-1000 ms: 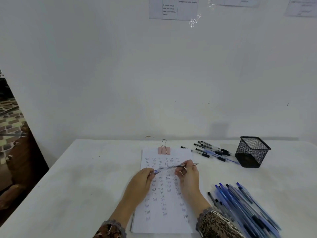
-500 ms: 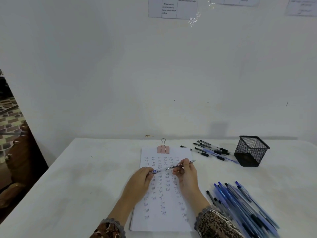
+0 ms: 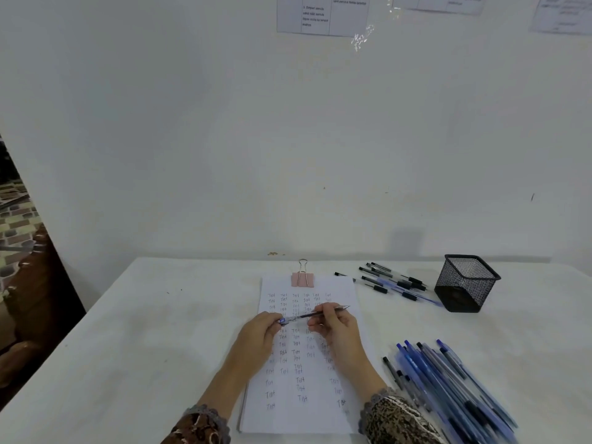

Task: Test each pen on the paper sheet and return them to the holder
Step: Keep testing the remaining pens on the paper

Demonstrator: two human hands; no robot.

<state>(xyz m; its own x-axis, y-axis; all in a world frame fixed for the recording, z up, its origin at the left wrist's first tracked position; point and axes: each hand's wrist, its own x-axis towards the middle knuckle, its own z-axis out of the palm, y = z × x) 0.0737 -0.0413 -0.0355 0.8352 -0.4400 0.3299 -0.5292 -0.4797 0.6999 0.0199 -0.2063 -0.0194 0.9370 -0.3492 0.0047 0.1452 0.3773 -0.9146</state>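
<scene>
Holding one pen [image 3: 307,315] between both hands, the person has it just above the paper sheet [image 3: 288,421], over the upper rows of scribbled test words. Its long axis runs left to right, angled slightly away on the right side, with the metal tip pointing right and clear of the sheet. The left hand [image 3: 259,338] pinches the blue end. The right hand [image 3: 339,331] has its fingers curled round the barrel nearer the tip. Judging from this, the right hand sits closer to the writing end and would have to swing the tip down onto the sheet to test it. The black mesh holder [image 3: 466,283] stands far right on the table [image 3: 144,331], well apart from both hands and nearer the right one. No pens show above its rim. A loose group of pens [image 3: 394,282] lies just left of it, and a pile of blue pens [image 3: 448,379] lies near the right sleeve.
</scene>
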